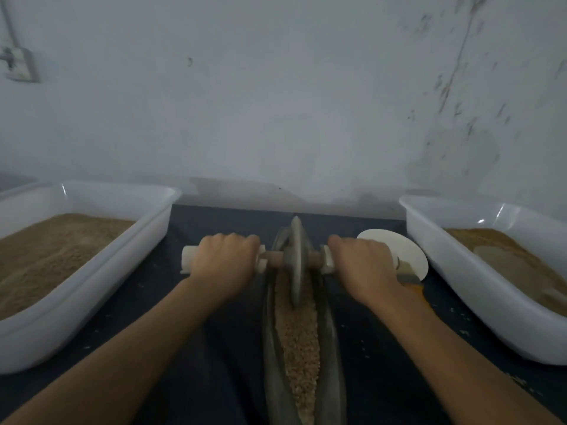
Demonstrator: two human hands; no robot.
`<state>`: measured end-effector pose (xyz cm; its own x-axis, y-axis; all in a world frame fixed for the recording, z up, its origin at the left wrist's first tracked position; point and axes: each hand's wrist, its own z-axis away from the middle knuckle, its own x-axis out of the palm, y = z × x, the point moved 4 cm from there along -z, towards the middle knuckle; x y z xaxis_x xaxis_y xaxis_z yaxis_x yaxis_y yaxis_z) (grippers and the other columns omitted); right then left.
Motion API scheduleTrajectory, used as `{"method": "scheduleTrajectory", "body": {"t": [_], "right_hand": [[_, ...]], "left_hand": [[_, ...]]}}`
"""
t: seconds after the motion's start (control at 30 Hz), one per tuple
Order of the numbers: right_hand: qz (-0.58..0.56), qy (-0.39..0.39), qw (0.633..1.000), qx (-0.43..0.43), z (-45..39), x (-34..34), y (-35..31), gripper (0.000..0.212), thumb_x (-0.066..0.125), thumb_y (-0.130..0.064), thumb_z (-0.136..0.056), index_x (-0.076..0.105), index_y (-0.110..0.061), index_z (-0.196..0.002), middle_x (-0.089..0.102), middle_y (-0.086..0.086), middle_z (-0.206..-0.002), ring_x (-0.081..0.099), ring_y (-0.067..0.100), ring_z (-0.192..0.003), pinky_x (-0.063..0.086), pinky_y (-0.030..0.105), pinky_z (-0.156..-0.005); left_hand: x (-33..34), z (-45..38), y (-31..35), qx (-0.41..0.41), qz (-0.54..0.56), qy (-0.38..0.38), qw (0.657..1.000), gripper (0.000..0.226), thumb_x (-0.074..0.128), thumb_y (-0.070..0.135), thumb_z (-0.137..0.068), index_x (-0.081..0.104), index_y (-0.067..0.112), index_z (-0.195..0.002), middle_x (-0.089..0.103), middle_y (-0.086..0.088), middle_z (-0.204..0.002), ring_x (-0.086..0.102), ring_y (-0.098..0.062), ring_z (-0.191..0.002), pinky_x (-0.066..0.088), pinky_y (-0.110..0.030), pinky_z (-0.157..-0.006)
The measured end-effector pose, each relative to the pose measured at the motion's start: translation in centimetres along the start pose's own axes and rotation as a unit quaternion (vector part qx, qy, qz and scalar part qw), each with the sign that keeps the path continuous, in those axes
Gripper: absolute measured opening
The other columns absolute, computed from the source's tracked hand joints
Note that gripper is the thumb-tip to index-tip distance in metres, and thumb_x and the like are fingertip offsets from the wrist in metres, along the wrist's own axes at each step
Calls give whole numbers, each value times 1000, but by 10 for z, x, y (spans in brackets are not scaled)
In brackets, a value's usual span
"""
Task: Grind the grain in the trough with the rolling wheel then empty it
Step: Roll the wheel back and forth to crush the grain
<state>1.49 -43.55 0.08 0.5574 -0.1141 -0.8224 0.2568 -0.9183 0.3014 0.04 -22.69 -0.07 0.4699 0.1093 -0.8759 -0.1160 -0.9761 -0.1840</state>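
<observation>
Two big white plastic tubs (92, 271) (478, 271) sat at the dark counter's (214, 348) left and right edges. Between them lay the long grey metal trough (270, 348) of tan grain (299, 348). The round grey wheel (296, 262) stood in it. The left hand (225, 265) and right hand (362, 265) each gripped its handle ends.

Wheel (296, 265): dull grey metal, matt, worn. Trough (333, 348): same dark metal, smooth, faint sheen on walls. Axle (274, 258): brown wood, white sleeves at grips. Grain (299, 342): tan, coarse, pebbly. Tubs (92, 271) (478, 289): white plastic, glossy, glints on rims; fill inside fine, sandy. Tabletop (202, 363): dark blue cloth, matt. Wall (276, 102): pale, matt, scuffed.
</observation>
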Motion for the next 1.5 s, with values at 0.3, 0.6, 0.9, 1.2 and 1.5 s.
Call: {"method": "scheduleTrajectory", "body": {"t": [0.3, 0.6, 0.9, 1.2, 1.5], "right_hand": [[-92, 25, 993, -65, 80, -49, -12, 53, 89, -25, -32, 50, -24, -67, 51, -7, -55, 43, 13, -42, 21, 20, -41], [-52, -26, 998, -31, 56, -10, -3, 33, 72, -31, -73, 39, -29, -76, 58, -6, -70, 56, 13, -60, 41, 29, -49], [-79, -54, 995, 17, 21, -7, -1, 22, 61, -35, -85, 48, -23, -98, 65, -2, -95, 62, 21, -84, 44, 32, -65], [-51, 129, 986, -95, 95, -79, -15, 16, 52, -5, -52, 51, -19, -61, 47, -1, -51, 44, 17, -40, 23, 25, -47], [5, -10, 1000, 3, -8, -6, -4, 14, 59, -21, -84, 50, -18, -95, 66, 3, -91, 64, 27, -80, 32, 31, -55]], "left_hand": [[-34, 73, 13, 77, 16, 8, 997, 55, 74, 44, -67, 21, 36, -77, 33, 12, -64, 37, -8, -56, 29, -26, -58], [-15, 35, 8, 46, -27, 1, 999, 38, 65, 40, -76, 28, 34, -81, 51, 11, -77, 41, -12, -64, 29, -31, -58], [-9, 4, 5, 25, -36, -28, 999, 27, 61, 34, -83, 35, 29, -85, 61, 5, -88, 56, -19, -74, 32, -33, -61], [-32, 90, 0, 37, 59, -114, 991, 29, 56, 49, -79, 28, 43, -79, 45, 17, -71, 39, -2, -60, 28, -25, -57], [6, -6, -11, 6, -8, -37, 999, 22, 56, 42, -84, 38, 30, -85, 62, 5, -87, 61, -22, -79, 34, -31, -62]]}}
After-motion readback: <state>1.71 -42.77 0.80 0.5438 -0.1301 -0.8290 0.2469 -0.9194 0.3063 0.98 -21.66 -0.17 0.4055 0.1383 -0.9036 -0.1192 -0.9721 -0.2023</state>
